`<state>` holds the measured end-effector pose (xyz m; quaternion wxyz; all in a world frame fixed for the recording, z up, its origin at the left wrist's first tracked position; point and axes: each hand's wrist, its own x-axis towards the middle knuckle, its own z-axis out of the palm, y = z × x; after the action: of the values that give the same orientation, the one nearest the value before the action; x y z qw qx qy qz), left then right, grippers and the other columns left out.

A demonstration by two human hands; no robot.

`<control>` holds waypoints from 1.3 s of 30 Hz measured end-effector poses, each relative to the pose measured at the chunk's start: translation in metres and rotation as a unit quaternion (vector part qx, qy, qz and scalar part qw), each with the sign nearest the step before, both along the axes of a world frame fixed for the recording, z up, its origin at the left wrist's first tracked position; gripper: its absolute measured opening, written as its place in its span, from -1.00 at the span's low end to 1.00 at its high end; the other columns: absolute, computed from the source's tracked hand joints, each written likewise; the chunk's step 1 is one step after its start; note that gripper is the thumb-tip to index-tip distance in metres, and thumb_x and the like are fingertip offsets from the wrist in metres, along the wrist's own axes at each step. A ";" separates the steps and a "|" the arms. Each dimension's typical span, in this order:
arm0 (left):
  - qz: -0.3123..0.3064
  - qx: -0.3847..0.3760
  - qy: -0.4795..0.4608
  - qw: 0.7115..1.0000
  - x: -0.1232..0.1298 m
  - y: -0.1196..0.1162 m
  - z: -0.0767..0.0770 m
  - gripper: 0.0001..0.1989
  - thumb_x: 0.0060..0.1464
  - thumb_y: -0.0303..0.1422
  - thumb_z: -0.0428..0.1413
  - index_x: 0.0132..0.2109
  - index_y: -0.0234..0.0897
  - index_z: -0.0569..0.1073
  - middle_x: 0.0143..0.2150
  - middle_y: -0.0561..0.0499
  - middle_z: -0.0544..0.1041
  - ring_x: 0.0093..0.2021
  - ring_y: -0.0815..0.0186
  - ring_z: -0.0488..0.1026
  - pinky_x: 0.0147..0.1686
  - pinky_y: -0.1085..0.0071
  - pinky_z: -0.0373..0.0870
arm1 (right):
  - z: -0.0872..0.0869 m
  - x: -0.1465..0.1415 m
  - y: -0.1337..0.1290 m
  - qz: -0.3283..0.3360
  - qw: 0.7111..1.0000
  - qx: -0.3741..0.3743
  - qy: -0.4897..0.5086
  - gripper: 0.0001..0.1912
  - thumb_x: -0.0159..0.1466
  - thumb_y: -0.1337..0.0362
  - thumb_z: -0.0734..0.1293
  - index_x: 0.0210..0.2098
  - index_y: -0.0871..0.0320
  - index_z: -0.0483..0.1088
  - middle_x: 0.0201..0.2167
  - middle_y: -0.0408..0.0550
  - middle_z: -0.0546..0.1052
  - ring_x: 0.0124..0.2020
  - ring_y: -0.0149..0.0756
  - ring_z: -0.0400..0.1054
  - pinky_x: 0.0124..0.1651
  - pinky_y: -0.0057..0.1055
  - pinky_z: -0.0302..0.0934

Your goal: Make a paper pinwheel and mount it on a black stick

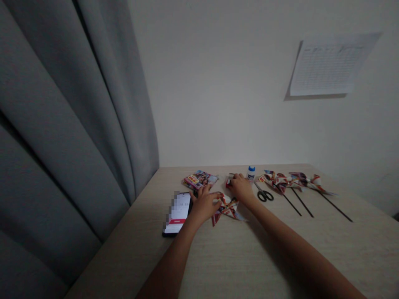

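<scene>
My left hand (204,204) is open, fingers spread over the table, its thumb side against a paper pinwheel (229,206) folded from colourful printed paper. The pinwheel lies flat, and no stick shows on it. Just beyond my left fingertips is a stack of printed paper squares (201,179). My right hand (241,189) is closed, its fingers curled down at a small red and dark item (229,182) behind the pinwheel. My fingers partly cover that item, so its kind is unclear. Beside my right hand are a blue-capped glue bottle (251,173) and black-handled scissors (264,195).
Several finished pinwheels (282,182) on dark sticks lie at the right of the wooden table (237,265). A phone (177,216) with a lit screen lies by my left forearm. A grey curtain (77,104) hangs at left; a printed sheet (324,66) is on the wall.
</scene>
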<state>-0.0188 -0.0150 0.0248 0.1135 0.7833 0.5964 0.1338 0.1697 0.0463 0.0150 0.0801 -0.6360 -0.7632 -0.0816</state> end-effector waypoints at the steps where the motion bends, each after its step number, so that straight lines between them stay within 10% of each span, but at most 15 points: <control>1: 0.000 -0.004 0.000 1.000 0.000 0.000 0.000 -0.69 0.19 -0.14 0.14 0.08 0.22 0.54 0.45 0.03 0.14 0.46 -0.09 -0.07 0.28 -0.43 -0.34 | 0.000 0.000 0.000 0.002 1.000 0.000 -0.001 -0.68 0.38 0.35 0.17 -0.08 0.28 0.53 0.03 0.25 0.48 0.08 -0.08 0.29 0.00 -0.29 0.22; 39: -0.007 0.015 -0.010 1.000 0.000 0.002 -0.004 -0.70 0.17 -0.19 0.18 0.06 0.20 0.55 0.42 -0.04 0.18 0.46 -0.09 -0.05 0.24 -0.49 -0.33 | 0.002 0.003 -0.002 0.006 1.000 -0.011 -0.002 -0.63 0.37 0.45 0.11 -0.06 0.26 0.52 0.03 0.27 0.47 0.08 -0.06 0.30 -0.04 -0.27 0.21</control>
<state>-0.0189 -0.0135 0.0204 0.1085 0.7874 0.5879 0.1503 0.1731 0.0446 0.0174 0.0722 -0.6319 -0.7681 -0.0743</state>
